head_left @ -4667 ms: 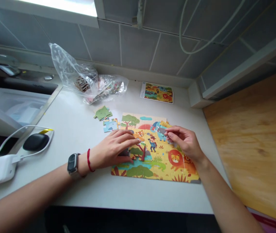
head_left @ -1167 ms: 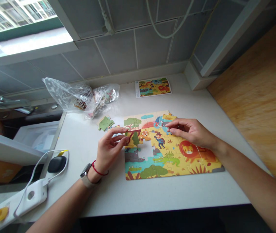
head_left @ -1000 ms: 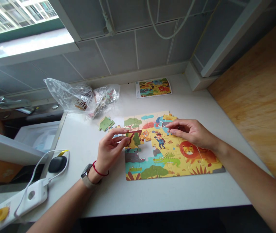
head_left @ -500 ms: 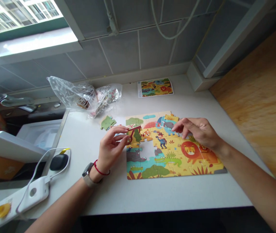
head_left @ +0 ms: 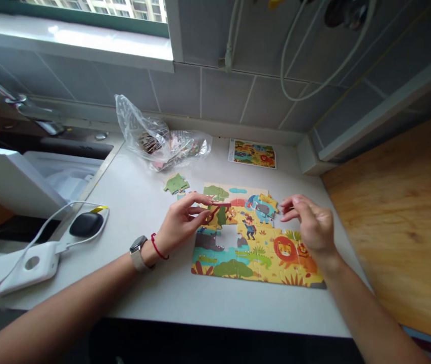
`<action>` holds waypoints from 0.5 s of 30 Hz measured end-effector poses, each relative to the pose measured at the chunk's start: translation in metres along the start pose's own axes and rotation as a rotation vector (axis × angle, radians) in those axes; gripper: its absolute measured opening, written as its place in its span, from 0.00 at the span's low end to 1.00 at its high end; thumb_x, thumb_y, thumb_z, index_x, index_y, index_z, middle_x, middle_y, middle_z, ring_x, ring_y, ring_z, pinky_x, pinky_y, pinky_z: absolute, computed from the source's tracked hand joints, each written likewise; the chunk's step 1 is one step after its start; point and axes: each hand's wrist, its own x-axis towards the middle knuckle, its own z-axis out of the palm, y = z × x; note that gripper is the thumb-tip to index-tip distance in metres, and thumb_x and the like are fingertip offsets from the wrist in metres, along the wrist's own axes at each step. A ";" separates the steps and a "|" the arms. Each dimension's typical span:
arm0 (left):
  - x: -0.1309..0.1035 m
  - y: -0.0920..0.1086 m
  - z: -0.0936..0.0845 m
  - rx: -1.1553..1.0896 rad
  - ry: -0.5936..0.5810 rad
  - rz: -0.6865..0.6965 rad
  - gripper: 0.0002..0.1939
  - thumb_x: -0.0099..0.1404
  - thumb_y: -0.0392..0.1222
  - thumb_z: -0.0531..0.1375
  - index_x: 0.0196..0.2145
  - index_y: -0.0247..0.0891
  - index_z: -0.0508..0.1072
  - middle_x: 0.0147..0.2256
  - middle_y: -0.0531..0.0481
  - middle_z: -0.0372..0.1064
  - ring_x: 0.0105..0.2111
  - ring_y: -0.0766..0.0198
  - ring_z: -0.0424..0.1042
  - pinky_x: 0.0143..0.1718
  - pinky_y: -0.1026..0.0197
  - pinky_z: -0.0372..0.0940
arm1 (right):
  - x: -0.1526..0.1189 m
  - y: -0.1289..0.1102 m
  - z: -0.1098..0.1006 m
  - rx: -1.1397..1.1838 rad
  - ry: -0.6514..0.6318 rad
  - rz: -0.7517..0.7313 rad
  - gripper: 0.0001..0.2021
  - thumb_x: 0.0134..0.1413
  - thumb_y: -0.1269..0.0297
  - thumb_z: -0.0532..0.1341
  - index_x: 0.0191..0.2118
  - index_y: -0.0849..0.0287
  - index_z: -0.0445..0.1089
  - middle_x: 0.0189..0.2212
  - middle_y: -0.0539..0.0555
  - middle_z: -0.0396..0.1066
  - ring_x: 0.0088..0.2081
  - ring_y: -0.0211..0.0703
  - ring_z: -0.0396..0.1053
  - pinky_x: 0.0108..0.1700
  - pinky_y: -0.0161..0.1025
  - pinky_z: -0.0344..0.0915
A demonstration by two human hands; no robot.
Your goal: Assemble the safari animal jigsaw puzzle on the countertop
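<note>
A partly assembled jigsaw puzzle (head_left: 234,268) with animals lies on the white counter, with a gap left of its middle. My left hand (head_left: 185,221) pinches a puzzle piece (head_left: 222,205) by its left end, tilted above the puzzle's left part. My right hand (head_left: 312,220) hovers at the puzzle's right upper edge, fingers curled, and I cannot make out anything between them. A yellow-topped loose piece (head_left: 268,202) rests over the elephant near my right fingertips. Green loose pieces (head_left: 176,183) lie up and left of the puzzle.
A clear plastic bag (head_left: 170,146) of pieces and a picture card (head_left: 253,153) lie at the back. A power strip (head_left: 29,268), black charger (head_left: 86,224) and cable are left, beside the sink. A wooden panel (head_left: 400,217) stands right.
The view has turned, shifting the scene. My right hand has drawn slightly away from the loose piece over the elephant. My left hand still holds its piece.
</note>
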 end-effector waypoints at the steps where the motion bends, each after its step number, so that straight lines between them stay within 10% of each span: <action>1: 0.000 0.000 0.000 -0.017 -0.017 0.001 0.08 0.70 0.42 0.66 0.45 0.37 0.78 0.49 0.41 0.76 0.40 0.60 0.84 0.36 0.66 0.82 | -0.001 -0.009 0.005 -0.032 -0.114 -0.023 0.23 0.70 0.52 0.59 0.24 0.52 0.79 0.33 0.56 0.77 0.39 0.49 0.76 0.49 0.50 0.75; 7: -0.004 0.007 0.003 -0.112 -0.109 -0.014 0.09 0.70 0.42 0.66 0.46 0.36 0.77 0.49 0.43 0.77 0.39 0.61 0.84 0.41 0.62 0.83 | -0.016 -0.036 0.050 0.000 -0.451 -0.016 0.21 0.63 0.53 0.70 0.59 0.50 0.77 0.43 0.56 0.79 0.43 0.47 0.78 0.42 0.42 0.78; 15: -0.002 0.012 0.001 -0.141 -0.202 -0.045 0.08 0.69 0.38 0.65 0.46 0.35 0.78 0.48 0.44 0.78 0.38 0.63 0.84 0.38 0.67 0.80 | -0.031 -0.012 0.061 0.156 -0.526 0.151 0.11 0.61 0.56 0.72 0.47 0.52 0.82 0.39 0.54 0.81 0.34 0.42 0.79 0.37 0.39 0.79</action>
